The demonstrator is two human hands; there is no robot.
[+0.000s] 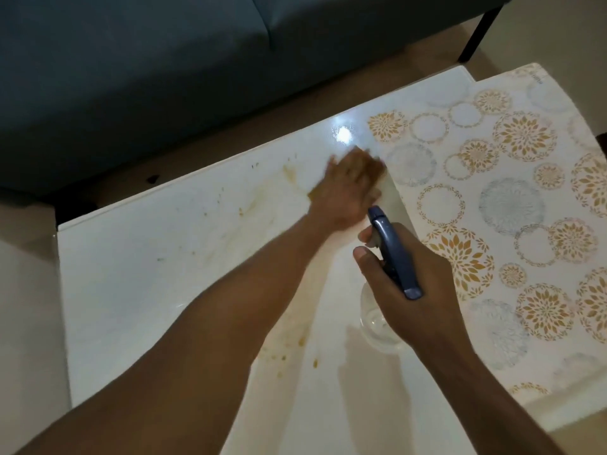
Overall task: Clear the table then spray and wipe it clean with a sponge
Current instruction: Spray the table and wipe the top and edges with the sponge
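Currently two hands over one glossy white surface (147,274). Left hand (348,188), motion-blurred, lies flat with fingers pressed down on one yellowish sponge (371,172), mid-surface toward the far edge; only the sponge's edges show, so exact grip cannot be told. Right hand (410,290) holds one clear plastic spray bottle (377,326) with dark blue trigger head (394,254), near-right of the sponge; fingers curled round the neck, index finger at the trigger. One floral-patterned plastic cover (512,205) lies over the surface's right part. Several brown smears (292,343) on the bare left part. One dark blue sofa (164,77) beyond the far side.
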